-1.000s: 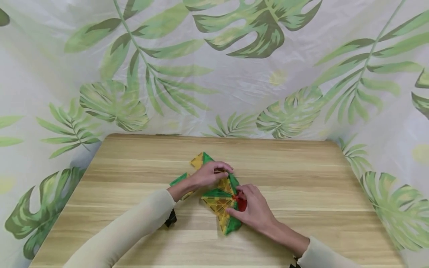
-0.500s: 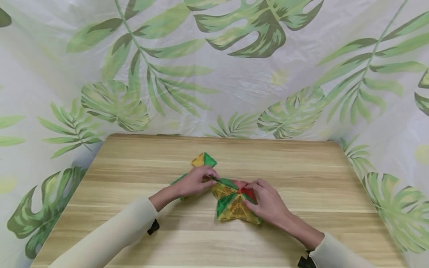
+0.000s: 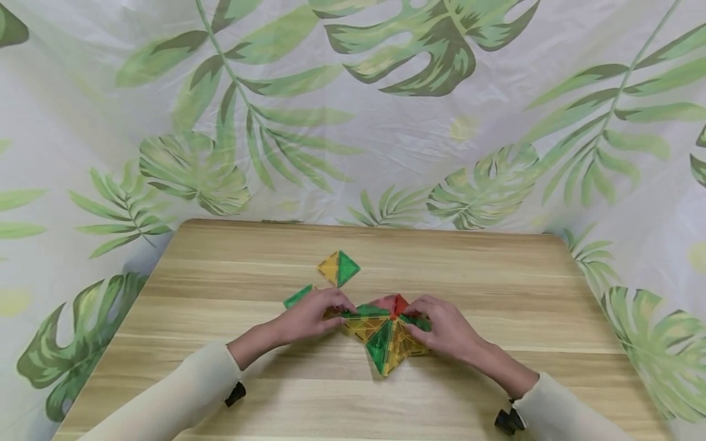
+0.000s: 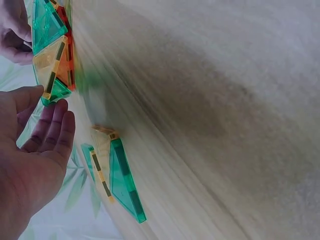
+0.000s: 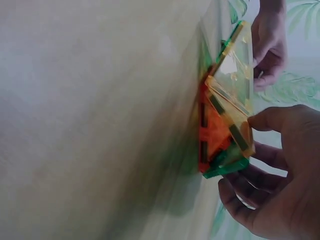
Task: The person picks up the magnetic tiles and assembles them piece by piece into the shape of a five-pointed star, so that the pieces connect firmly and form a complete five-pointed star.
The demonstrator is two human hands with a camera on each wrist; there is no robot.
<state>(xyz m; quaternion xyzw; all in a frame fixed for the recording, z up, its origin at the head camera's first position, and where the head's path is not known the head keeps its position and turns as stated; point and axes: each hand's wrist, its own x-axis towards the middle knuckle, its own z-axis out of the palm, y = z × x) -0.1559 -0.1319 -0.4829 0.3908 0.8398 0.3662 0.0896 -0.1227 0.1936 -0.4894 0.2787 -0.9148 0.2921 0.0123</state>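
A star-like build of translucent magnetic tiles (image 3: 379, 346), green, yellow and red, sits mid-table with its points folded at angles. My left hand (image 3: 314, 315) pinches its left point between thumb and fingers. On the opposite side, my right hand (image 3: 449, 329) pinches the right point. In the left wrist view, the thumb of my left hand (image 4: 35, 155) is against a yellow tile (image 4: 50, 62), with a green one just below. The right wrist view has the thumb of my right hand (image 5: 290, 170) on a yellow tile (image 5: 235, 112) and fingers by a green tile beneath.
Behind the build lies a flat yellow and green tile pair (image 3: 347, 268) on the wooden table (image 3: 469, 269). A further green tile (image 3: 298, 296) with yellow beside it is partly hidden behind my left hand. A leaf-print cloth (image 3: 386, 141) hangs behind the table.
The build has been turned and shifted slightly right, with a green and yellow point now facing me. My left hand moved left and down to its left point; my right hand moved a little right.
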